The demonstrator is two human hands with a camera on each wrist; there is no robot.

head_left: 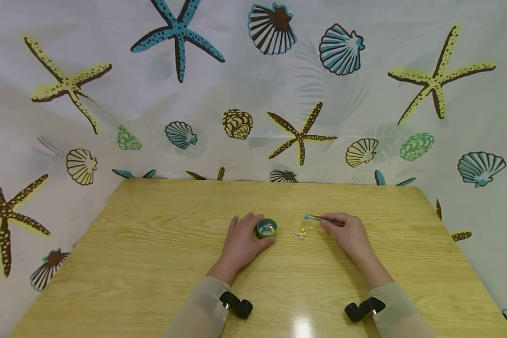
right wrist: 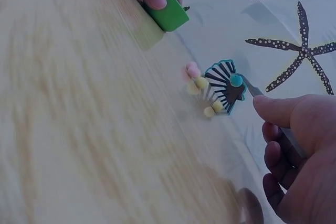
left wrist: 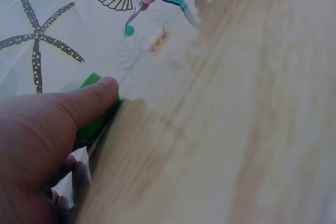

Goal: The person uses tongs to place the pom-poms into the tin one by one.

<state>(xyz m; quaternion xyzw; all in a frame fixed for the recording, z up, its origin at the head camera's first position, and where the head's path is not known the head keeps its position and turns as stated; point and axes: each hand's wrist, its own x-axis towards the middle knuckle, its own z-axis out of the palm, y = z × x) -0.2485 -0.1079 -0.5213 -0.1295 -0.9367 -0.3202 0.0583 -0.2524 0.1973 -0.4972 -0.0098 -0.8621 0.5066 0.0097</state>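
Note:
My left hand (head_left: 244, 241) holds a small round green container (head_left: 265, 236) on the table, thumb on its near side and fingers round the left. It looks like a little metal tin, open at the top with a shiny inside. Tweezers (head_left: 326, 219) are pinched in my right hand (head_left: 351, 232), pointing left. Their tips grip a small blue-green ball (right wrist: 236, 80) above the table. Just below the tips lie several small yellow balls (head_left: 303, 230) and pink balls (right wrist: 192, 70) in a loose cluster, between the two hands. One yellow ball (head_left: 311, 228) sits apart, nearer the tweezers.
The wooden table (head_left: 173, 220) extends around both hands to a cloth backdrop (head_left: 215, 155) printed with starfish and shells, which rises behind its far edge. A black wrist mount (head_left: 236, 304) is strapped over the left sleeve, and a similar black mount (head_left: 364, 308) over the right.

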